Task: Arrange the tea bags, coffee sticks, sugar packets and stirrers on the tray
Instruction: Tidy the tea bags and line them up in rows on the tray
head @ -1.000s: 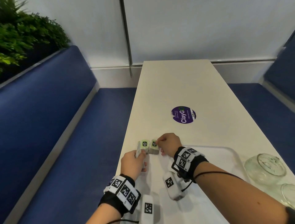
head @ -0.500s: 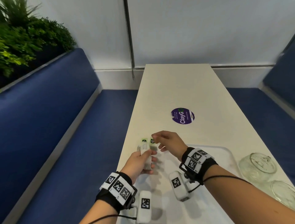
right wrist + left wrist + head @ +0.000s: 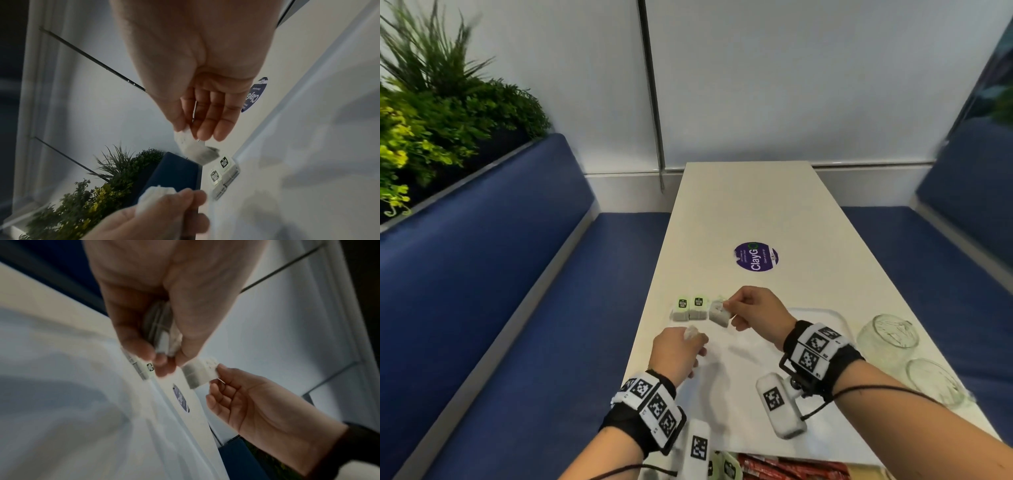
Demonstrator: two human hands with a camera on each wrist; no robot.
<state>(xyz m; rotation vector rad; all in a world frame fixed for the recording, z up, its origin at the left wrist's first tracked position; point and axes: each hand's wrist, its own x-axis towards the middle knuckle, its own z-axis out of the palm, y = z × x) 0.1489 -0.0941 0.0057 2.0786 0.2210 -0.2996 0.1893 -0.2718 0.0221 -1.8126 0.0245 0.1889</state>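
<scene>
Two tea bags with green tags (image 3: 689,309) (image 3: 221,168) lie side by side at the far left corner of the translucent white tray (image 3: 825,312). My right hand (image 3: 726,308) pinches a third tea bag (image 3: 718,314) (image 3: 200,374) (image 3: 195,148) by its top edge. It hangs tilted just right of the two and above the tray. My left hand (image 3: 693,338) hovers nearer, its fingers curled round a small bundle of tea bags (image 3: 162,331) (image 3: 156,195). Red packets (image 3: 791,467) and more tea bags (image 3: 726,466) lie at the near edge.
Two glass jars (image 3: 887,337) (image 3: 935,380) lie on the table to the right of the tray. A purple round sticker (image 3: 756,256) marks the white table (image 3: 750,198) beyond. Blue benches flank the table and a plant stands at the far left.
My right hand left the second laid tea bag, reached to my left hand's bundle, and now holds a third bag just right of the two. My left hand drew back toward me.
</scene>
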